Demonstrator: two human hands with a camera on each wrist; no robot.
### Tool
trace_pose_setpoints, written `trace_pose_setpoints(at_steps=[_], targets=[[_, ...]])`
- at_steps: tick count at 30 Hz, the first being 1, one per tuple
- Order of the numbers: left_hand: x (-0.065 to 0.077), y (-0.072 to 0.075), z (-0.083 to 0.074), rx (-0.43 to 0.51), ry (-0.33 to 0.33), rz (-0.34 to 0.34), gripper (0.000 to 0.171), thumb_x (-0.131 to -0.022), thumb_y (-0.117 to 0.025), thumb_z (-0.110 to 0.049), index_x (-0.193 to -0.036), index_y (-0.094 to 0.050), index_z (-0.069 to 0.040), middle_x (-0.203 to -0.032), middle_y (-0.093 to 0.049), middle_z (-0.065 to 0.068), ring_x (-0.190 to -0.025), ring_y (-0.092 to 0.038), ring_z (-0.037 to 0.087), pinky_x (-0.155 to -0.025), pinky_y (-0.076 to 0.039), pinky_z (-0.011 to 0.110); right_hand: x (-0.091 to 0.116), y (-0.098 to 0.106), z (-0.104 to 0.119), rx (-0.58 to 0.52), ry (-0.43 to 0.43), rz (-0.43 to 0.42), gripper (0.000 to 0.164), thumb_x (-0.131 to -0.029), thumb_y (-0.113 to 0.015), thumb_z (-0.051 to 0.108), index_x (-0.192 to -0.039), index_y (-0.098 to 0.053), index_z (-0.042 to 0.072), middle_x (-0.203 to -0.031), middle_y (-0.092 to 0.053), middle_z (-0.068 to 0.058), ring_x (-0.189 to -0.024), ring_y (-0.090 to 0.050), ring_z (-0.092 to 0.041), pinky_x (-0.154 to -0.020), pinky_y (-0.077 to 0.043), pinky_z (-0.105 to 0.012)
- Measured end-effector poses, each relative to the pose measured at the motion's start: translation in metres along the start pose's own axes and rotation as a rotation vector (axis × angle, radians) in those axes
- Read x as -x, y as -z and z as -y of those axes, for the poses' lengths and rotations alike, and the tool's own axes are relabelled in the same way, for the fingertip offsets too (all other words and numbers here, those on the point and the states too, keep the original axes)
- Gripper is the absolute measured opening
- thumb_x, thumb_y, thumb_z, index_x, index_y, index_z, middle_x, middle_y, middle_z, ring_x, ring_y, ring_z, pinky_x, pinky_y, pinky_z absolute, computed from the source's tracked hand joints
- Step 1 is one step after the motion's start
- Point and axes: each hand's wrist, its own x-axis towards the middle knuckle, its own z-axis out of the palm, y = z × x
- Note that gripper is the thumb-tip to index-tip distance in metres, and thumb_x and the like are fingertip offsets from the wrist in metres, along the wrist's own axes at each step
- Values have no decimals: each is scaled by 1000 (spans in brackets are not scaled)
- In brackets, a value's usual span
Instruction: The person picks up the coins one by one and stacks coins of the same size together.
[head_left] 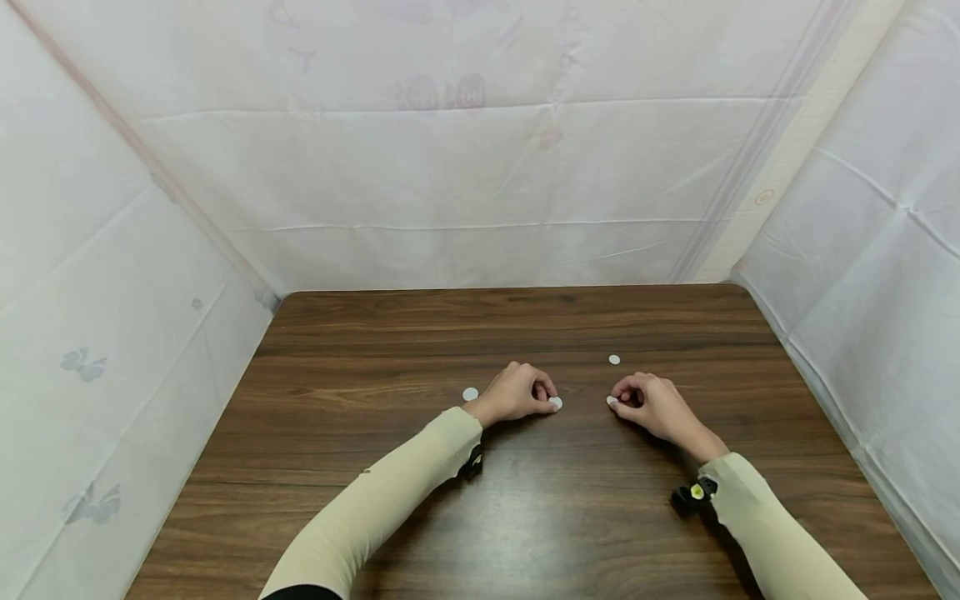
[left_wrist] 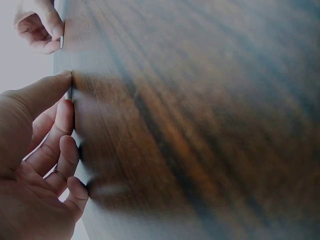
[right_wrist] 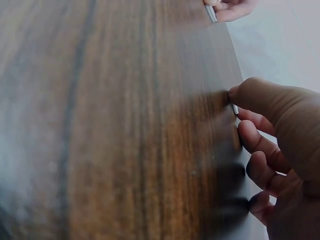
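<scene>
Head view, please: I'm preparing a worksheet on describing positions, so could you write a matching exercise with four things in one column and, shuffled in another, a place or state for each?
Things
1. Left hand
2. Right hand
3. Dark brown wood-grain table
4. Pale yellow fabric sleeves

Places or states
A. Cover both forearms
B. Has a loose white round disc just beyond its fingers
C. Lies beneath both hands
D. Has a flat white round disc beside its wrist

Pairs: 1-D, 2-B, 3-C, 4-A
</scene>
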Motion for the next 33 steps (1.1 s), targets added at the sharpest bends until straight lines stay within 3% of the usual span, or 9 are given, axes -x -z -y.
trace_pose_setpoints(at_steps=[33], targets=[[2,-1,-1,4,-8,-8,10,-90,-82,-25,-93,-78,-17,-72,-65,-14,-65,-59,-1,-68,-49,20,5,0,-5,-46,-3,-45,9,-86,-84,18,-88,-76,19,-81,-62,9,-68,-49,-9,-63,-42,-27]])
